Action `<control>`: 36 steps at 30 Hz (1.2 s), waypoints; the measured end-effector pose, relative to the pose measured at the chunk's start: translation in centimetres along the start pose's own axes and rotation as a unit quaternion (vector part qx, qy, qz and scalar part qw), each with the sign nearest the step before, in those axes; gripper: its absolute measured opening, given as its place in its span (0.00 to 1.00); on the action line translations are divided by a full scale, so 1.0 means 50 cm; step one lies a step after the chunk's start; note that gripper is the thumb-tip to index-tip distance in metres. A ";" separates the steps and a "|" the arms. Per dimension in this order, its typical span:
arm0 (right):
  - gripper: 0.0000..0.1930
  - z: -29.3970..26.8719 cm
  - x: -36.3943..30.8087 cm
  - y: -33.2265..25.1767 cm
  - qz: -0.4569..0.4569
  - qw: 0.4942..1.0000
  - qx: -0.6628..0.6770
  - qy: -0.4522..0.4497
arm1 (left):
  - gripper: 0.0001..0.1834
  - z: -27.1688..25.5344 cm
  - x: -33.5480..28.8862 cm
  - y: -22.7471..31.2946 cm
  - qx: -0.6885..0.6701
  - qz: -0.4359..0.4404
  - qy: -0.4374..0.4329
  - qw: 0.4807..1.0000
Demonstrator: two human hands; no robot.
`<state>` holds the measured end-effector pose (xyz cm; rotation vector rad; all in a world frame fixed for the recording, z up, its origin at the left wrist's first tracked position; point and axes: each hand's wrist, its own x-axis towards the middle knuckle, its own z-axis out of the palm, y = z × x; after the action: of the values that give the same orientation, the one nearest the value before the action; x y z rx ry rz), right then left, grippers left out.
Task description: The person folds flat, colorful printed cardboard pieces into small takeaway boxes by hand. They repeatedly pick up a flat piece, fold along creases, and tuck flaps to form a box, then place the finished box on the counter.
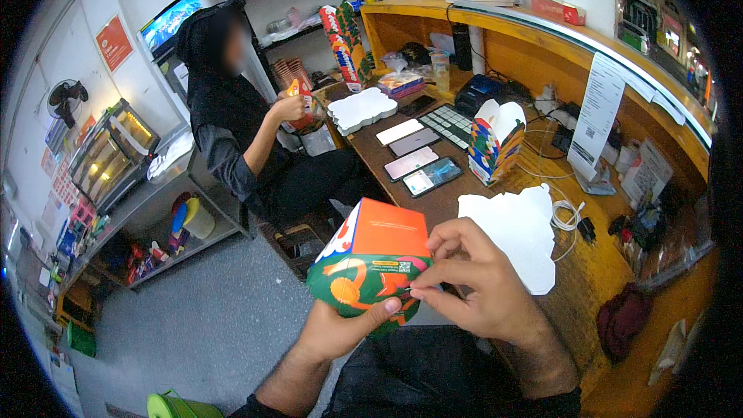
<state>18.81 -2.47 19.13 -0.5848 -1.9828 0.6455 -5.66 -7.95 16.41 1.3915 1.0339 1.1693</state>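
A folded takeaway box (391,228), with an orange base panel and green patterned sides, is tilted in front of me. My left hand (340,329) supports it from below, thumb pressed along the patterned side. Against that same side, the thumb and forefinger of my right hand (472,282) are pinched together. Whatever lies between those fingertips is too small to make out. Just beyond my right hand, flat white carton blanks (515,232) lie on the wooden desk (573,294).
A co-worker (240,124) in dark clothes sits at the left, holding a similar box (306,108). Several phones (433,176), a keyboard (449,125), an upright box (495,143) and more blanks (361,111) occupy the desk. A white cable (569,217) coils at right. A green bucket (182,406) stands below.
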 end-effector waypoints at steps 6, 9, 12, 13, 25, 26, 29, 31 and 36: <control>0.08 -0.007 0.007 -0.023 0.091 0.992 0.091 0.001 | 0.30 0.004 -0.011 -0.006 -0.001 0.011 -0.021 1.000; 0.08 -0.017 0.007 0.008 0.035 0.997 0.074 0.000 | 0.26 0.008 -0.005 -0.006 -0.002 0.058 -0.001 0.998; 0.09 -0.017 0.007 0.016 0.002 0.998 0.059 0.000 | 0.27 0.009 -0.008 -0.001 -0.020 0.048 -0.004 0.999; 0.09 -0.015 0.007 0.016 -0.002 0.998 0.057 -0.001 | 0.29 0.007 -0.009 -0.003 -0.010 0.054 -0.006 0.998; 0.15 -0.001 -0.001 0.005 0.190 0.960 0.206 0.006 | 0.34 0.024 -0.012 -0.014 -0.071 0.044 -0.008 0.996; 0.16 0.009 0.000 0.014 0.184 0.962 0.200 0.009 | 0.32 0.029 -0.013 -0.028 -0.096 0.052 0.002 0.994; 0.21 0.041 -0.002 0.027 0.162 0.978 0.121 0.050 | 0.25 0.048 0.012 -0.051 -0.117 0.067 0.057 0.989; 0.19 0.047 -0.005 0.030 0.116 0.991 0.028 0.054 | 0.20 0.054 0.023 -0.063 -0.114 0.076 0.082 0.987; 0.17 0.064 -0.012 0.044 0.082 0.993 -0.020 0.085 | 0.19 0.069 0.031 -0.063 -0.142 0.057 0.076 0.985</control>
<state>16.55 -1.87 15.95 -0.8070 -1.8042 0.6341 -2.01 -6.57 13.38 1.1617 0.8602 1.4647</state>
